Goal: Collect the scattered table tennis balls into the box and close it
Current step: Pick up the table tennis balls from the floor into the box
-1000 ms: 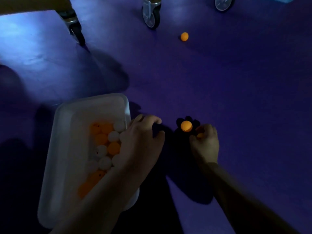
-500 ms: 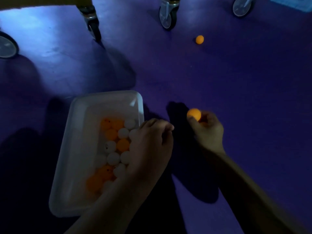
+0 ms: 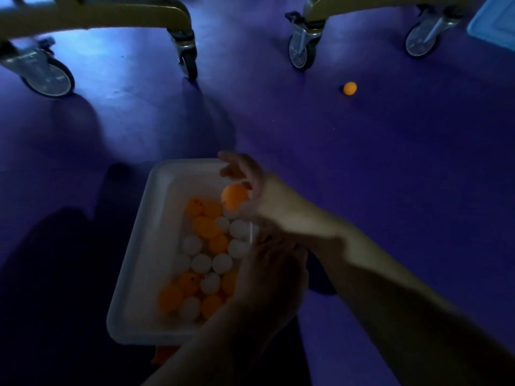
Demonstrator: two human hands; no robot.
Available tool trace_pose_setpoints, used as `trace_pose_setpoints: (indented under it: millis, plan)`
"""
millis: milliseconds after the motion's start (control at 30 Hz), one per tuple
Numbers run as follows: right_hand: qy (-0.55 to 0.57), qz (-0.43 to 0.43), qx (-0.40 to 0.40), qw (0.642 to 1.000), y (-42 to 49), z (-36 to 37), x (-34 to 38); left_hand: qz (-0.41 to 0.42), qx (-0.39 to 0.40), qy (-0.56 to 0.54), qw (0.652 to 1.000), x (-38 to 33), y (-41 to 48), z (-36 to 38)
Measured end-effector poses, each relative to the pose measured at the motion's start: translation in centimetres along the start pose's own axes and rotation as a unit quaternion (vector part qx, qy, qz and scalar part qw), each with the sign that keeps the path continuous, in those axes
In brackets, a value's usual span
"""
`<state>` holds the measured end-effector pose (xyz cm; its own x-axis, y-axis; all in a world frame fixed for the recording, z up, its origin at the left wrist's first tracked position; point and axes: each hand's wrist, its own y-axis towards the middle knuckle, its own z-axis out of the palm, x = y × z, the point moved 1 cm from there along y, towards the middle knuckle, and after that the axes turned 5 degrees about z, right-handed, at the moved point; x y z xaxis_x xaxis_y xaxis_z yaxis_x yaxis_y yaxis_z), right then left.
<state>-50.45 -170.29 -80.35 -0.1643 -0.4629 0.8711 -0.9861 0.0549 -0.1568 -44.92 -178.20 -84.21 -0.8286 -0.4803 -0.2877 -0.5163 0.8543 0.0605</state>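
A: Where is the right hand [image 3: 250, 185] at this moment?

B: Over the far right corner of the white box [image 3: 145, 246]. The fingers [image 3: 231, 171] are spread and blurred, and an orange ball [image 3: 235, 196] sits just under them, at the palm side.

A: Is the hand clamped on that ball?

B: I cannot tell. The ball touches or nearly touches the fingertips, but the fingers look loosened around it, not wrapped. The blur hides the contact.

A: So the ball is above the box?

B: Yes, inside the box's outline, above the pile of balls [image 3: 206, 254] already in it. That pile is a mix of white and orange ones, packed toward the right side of the box.

A: And the left hand [image 3: 267, 277]?

B: On the right rim of the box, near its middle, fingers curled over the edge. It is very dark there, so I cannot tell how firm the hold is.

A: Anything left outside the box?

B: 1 orange ball on the floor [image 3: 349, 88], well apart from both hands, on the purple floor [image 3: 390, 168] near a caster wheel [image 3: 302, 50]. More wheels stand along the far edge, and a pale blue lid or bin [image 3: 494, 23] shows in the top right corner.
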Motion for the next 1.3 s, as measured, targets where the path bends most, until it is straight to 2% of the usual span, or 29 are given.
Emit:
trace_pose_setpoints:
  millis: [67,133,233,333,567,800,933,1033,1167,1300]
  plan:
    - [0.136,-0.004,-0.058,0.989,0.0,-1.2,-0.9,0.01,0.018,0.001,1.0,0.4,0.1,0.7]
    - [0.218,0.026,-0.143,0.965,-0.3,-3.0,-2.7,0.005,0.038,0.009,0.999,0.2,0.4,0.6]
    - [0.256,0.072,-0.207,0.941,-1.5,-5.2,-5.5,-0.013,0.078,0.01,0.997,-0.5,2.4,0.3]
    - [0.268,0.077,-0.267,0.922,-2.3,-7.1,-7.6,-0.06,0.101,-0.031,0.993,-0.2,6.1,1.3]
    - [0.269,0.086,-0.348,0.894,-3.1,-11.7,-12.7,-0.047,0.164,-0.001,0.985,0.9,15.0,6.0]
    - [0.254,0.136,-0.419,0.861,-1.0,-13.8,-17.9,-0.001,0.068,0.035,0.997,3.9,20.6,10.5]
    - [0.231,0.152,-0.431,0.859,2.1,-14.9,-20.2,-0.035,0.031,0.03,0.998,6.0,24.9,11.8]
    - [0.189,0.163,-0.424,0.871,5.0,-16.3,-21.6,-0.044,-0.014,0.043,0.998,7.1,25.8,12.9]
    - [0.1,0.175,-0.418,0.886,9.8,-18.7,-23.8,-0.035,-0.018,0.052,0.998,7.7,25.5,14.2]
    - [0.04,0.181,-0.461,0.868,14.9,-21.9,-25.4,-0.035,-0.022,0.05,0.998,7.9,25.7,14.1]
